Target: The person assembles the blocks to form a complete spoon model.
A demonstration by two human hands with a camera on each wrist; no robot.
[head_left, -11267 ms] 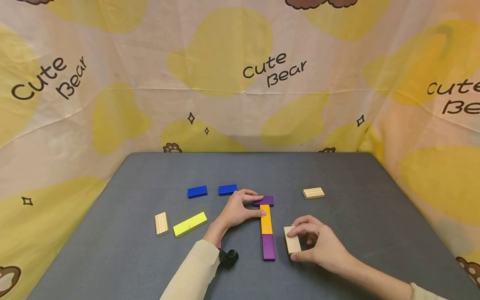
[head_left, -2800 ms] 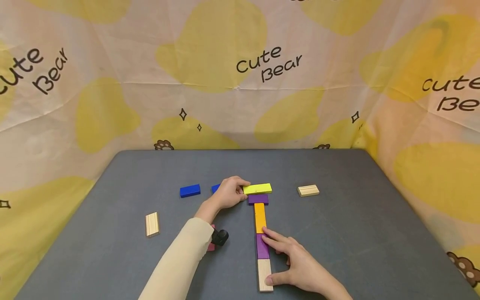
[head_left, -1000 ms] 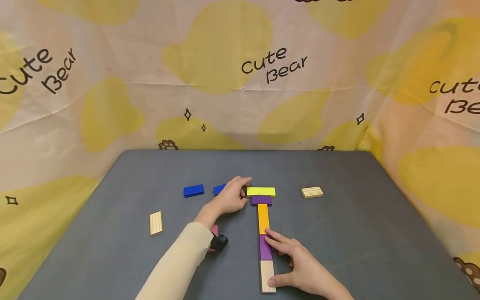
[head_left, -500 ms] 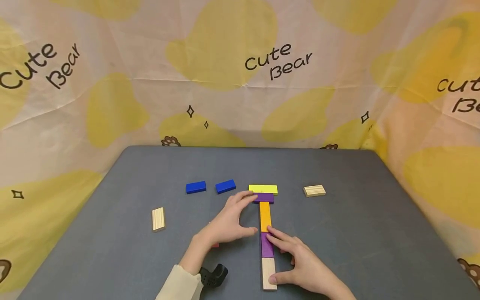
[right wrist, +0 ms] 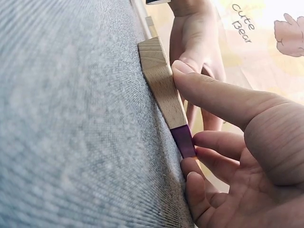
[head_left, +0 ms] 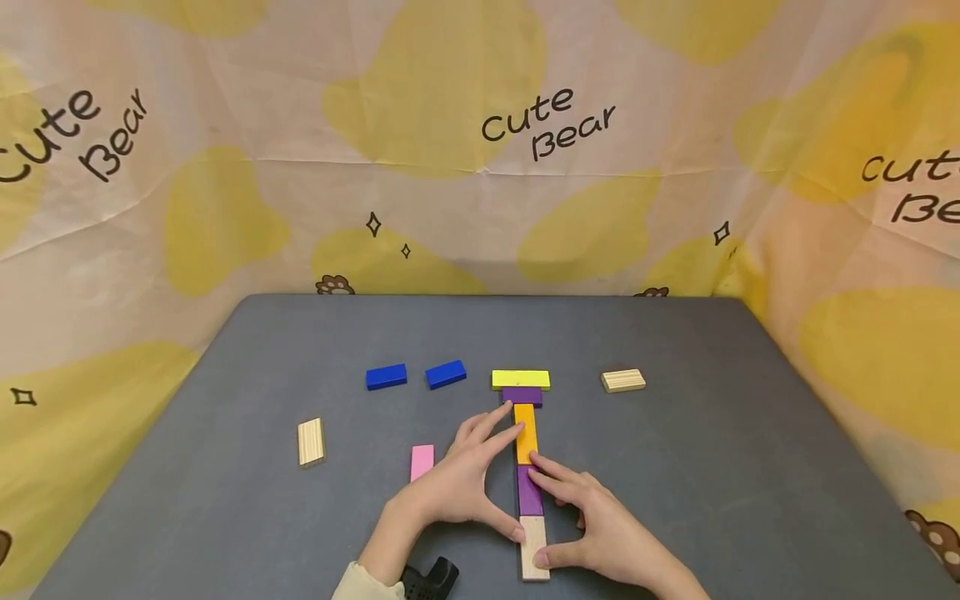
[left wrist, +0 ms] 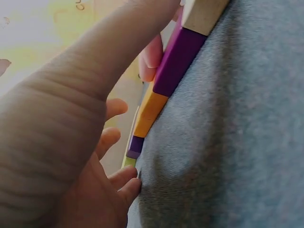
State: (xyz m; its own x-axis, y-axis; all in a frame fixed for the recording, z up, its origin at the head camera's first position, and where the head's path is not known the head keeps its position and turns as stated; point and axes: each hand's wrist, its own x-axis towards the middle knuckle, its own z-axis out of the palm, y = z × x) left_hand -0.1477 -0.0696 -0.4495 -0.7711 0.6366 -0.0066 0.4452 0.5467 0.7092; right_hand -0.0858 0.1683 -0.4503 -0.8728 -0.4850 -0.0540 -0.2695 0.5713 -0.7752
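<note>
A column of blocks runs down the table: yellow block [head_left: 521, 380] and short purple block [head_left: 522, 396] crosswise at the far end, then an orange block [head_left: 525, 433], a purple block [head_left: 529, 492] and a plain wooden block [head_left: 533, 537] lengthwise. My left hand [head_left: 457, 479] spans its left side, fingertips at the orange block, thumb at the wooden block. From the right, my right hand [head_left: 600, 525] touches the column, its thumb on the wooden block and fingertips near the orange-purple joint. The right wrist view shows that thumb against the wooden block [right wrist: 164, 90].
Two blue blocks [head_left: 386, 377] lie at the back left. One plain block [head_left: 311, 442] is far left, another [head_left: 623, 381] back right. A pink block [head_left: 422, 461] sits partly hidden behind my left hand. A black device [head_left: 433, 579] is by my left wrist.
Earlier, the yellow block moved from the left to the column's far end, and the wooden block joined its near end. Lately my left hand left the yellow block and came nearer; my right stayed.
</note>
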